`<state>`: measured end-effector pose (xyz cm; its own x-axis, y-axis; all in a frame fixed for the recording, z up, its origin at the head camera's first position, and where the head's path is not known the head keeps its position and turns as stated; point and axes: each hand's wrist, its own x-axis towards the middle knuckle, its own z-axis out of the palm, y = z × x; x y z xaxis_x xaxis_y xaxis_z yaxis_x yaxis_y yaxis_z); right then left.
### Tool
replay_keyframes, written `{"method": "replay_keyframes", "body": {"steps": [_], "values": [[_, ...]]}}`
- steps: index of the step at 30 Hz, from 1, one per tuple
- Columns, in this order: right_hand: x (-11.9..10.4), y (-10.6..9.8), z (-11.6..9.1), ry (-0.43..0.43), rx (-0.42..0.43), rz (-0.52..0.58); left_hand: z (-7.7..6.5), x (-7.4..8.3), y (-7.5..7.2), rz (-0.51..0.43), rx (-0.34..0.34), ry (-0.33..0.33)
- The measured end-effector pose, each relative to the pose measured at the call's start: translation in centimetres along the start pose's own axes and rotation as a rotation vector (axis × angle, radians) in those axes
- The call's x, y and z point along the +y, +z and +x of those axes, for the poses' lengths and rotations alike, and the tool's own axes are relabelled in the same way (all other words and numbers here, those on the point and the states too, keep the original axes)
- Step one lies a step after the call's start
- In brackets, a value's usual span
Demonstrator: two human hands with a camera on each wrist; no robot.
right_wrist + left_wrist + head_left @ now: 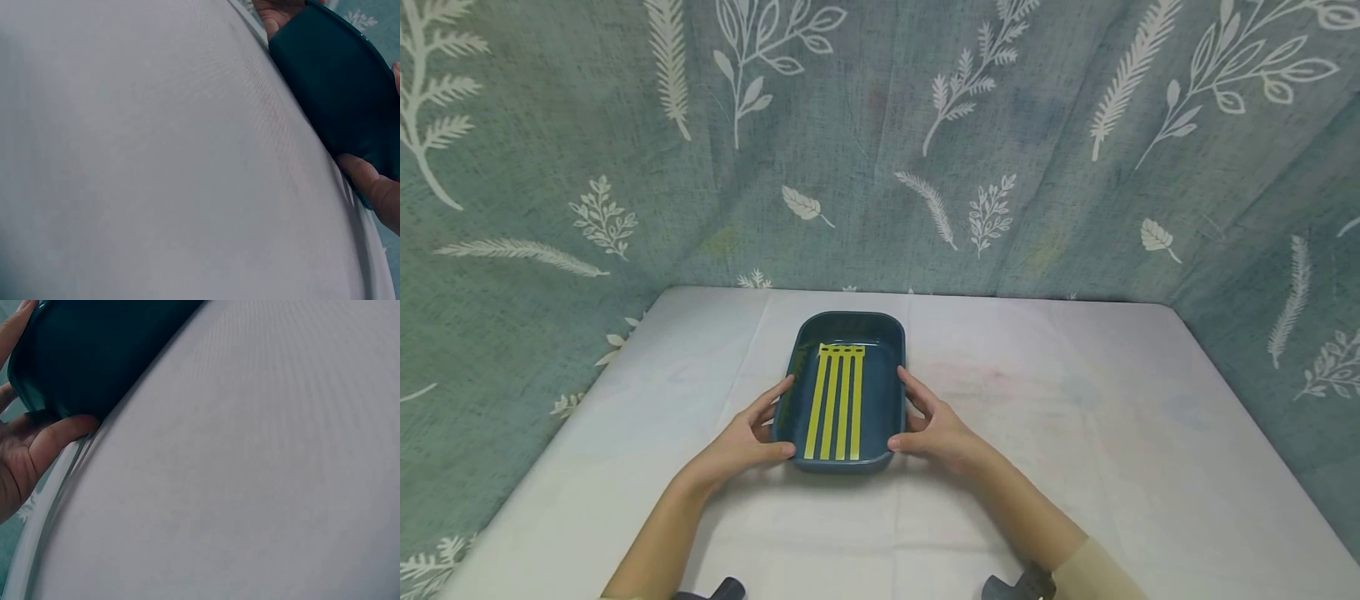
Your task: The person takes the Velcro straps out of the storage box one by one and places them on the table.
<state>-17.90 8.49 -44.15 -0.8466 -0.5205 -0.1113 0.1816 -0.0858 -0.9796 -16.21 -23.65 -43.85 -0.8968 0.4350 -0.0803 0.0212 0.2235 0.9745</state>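
Note:
A deep teal rectangular tray (880, 400) with rounded corners is on the table in the head view. Inside it lie several long yellow strips (830, 408), side by side, with dark holes near their far ends. My left hand (741, 446) holds the tray's left side, thumb by the near corner and fingers spread along the wall. On the opposite side my right hand (943, 433) grips it the same way. Both wrist views show the outer wall of the tray (81, 356) with the thumbs pressed low against it.
A white cloth covers the table (1075, 417). Behind and beside it hangs a grey-green curtain (865, 208) printed with white leaves. Dark devices (1022, 583) are strapped at both wrists, at the bottom edge of the head view.

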Motion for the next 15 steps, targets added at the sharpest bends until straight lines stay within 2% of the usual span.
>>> {"method": "replay_keyframes", "body": {"steps": [3,15], "values": [[0.0,-0.4,-0.2,0.004,0.001,-0.003,0.3,0.2,0.3,-0.03,-0.012,-0.007],[-0.1,-1.4,-1.5,0.028,0.044,-0.051,1.0,0.5,1.6,-0.019,-0.02,-0.036]]}}
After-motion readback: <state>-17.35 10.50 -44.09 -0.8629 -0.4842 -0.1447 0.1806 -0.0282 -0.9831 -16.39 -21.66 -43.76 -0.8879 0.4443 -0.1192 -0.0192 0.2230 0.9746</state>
